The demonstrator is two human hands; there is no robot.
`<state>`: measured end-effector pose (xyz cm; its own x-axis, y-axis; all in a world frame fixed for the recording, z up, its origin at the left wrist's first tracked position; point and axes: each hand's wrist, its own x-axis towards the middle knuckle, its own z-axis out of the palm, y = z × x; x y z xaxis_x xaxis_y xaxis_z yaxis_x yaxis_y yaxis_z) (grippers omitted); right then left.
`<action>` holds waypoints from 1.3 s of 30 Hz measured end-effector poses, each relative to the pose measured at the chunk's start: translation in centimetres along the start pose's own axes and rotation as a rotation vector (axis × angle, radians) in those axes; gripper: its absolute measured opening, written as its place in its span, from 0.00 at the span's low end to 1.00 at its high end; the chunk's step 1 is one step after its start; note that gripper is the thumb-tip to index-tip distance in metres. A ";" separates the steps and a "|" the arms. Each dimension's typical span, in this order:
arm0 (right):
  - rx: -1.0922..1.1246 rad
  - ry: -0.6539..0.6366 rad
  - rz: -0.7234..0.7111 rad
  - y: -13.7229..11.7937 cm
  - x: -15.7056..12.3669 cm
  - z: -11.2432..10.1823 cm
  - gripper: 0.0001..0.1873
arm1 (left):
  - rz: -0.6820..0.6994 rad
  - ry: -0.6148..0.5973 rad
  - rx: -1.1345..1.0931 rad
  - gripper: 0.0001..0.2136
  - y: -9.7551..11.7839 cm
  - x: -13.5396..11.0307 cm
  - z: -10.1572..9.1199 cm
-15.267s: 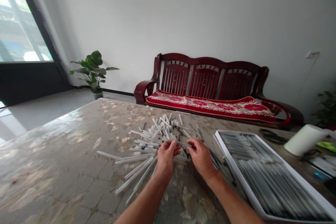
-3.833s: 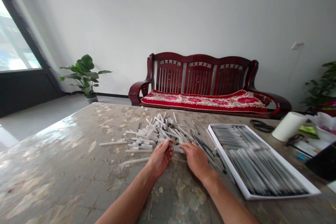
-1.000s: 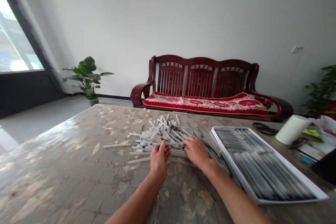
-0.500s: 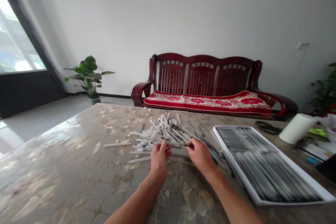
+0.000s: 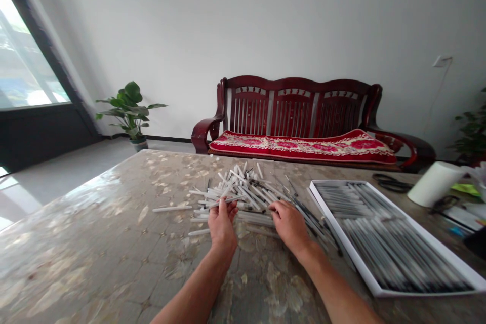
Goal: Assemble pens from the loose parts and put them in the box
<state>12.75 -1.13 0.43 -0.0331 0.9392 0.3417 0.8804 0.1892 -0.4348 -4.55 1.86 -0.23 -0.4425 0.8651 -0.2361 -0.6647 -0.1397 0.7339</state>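
A loose heap of white pen barrels and thin dark refills (image 5: 243, 192) lies in the middle of the marbled table (image 5: 94, 233). My left hand (image 5: 220, 223) is at the heap's near edge, its fingers pinched on one white pen barrel (image 5: 224, 201) that sticks out to the left and right. My right hand (image 5: 289, 221) rests on the heap's right side with curled fingers on a thin dark refill; its grip is partly hidden. To the right lies a white tray (image 5: 375, 291) filled with rows of pens.
A white roll (image 5: 433, 184), black scissors (image 5: 391, 181) and small clutter sit at the table's far right. One stray barrel (image 5: 171, 208) lies left of the heap. Behind the table stand a red wooden bench (image 5: 304, 126) and a potted plant (image 5: 129, 111).
My left hand has lifted a white barrel a little and drawn it leftward. My right hand stays at the heap's right edge. The camera has shifted slightly.
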 end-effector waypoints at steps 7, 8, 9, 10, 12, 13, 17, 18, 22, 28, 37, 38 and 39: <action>-0.035 -0.144 -0.065 -1.8 1.6 -0.1 0.14 | 0.037 0.036 -0.025 0.04 0.3 0.6 -0.2; -0.044 -0.164 -0.067 -1.9 1.9 0.0 0.15 | 0.039 0.042 -0.024 0.04 0.3 0.7 -0.2; -0.053 -0.176 -0.066 -1.9 2.2 0.1 0.15 | 0.041 0.050 -0.024 0.03 0.4 0.8 -0.3; -0.063 -0.178 -0.062 -1.9 2.6 0.2 0.16 | 0.044 0.061 -0.025 0.03 0.6 0.9 -0.3; -0.085 -0.154 -0.028 -1.4 3.2 0.4 0.17 | 0.048 0.090 -0.031 0.03 0.8 1.1 -0.4; -0.098 -0.135 -0.003 -1.1 3.6 0.5 0.18 | 0.048 0.103 -0.034 0.04 1.0 1.3 -0.5; -0.158 -0.110 0.001 -0.4 4.3 1.3 0.22 | 0.053 0.121 -0.002 0.06 1.2 1.7 -0.7; -0.169 -0.121 -0.040 -0.5 4.3 1.5 0.22 | 0.063 0.118 0.015 0.07 1.2 1.8 -0.8; -0.172 -0.196 -0.206 -1.4 4.0 2.3 0.21 | 0.112 0.103 0.074 0.09 1.0 1.9 -1.1; -0.111 -0.169 -0.199 -1.8 3.6 2.2 0.18 | 0.129 0.079 0.099 0.10 0.9 1.8 -1.2; -0.132 -0.106 -0.213 -4.3 6.3 3.6 0.14 | 0.081 0.085 0.090 0.08 0.7 1.6 -0.9; -0.168 -0.126 -0.221 -4.6 6.5 3.9 0.14 | 0.075 0.085 0.084 0.08 0.8 1.6 -0.8; -0.205 -0.147 -0.219 -4.8 6.7 4.1 0.14 | 0.072 0.083 0.079 0.08 0.8 1.6 -0.8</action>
<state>6.39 5.46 1.44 -0.2868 0.9166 0.2786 0.9212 0.3437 -0.1822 -6.25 2.70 -0.55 -0.5380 0.8108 -0.2304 -0.5815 -0.1592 0.7978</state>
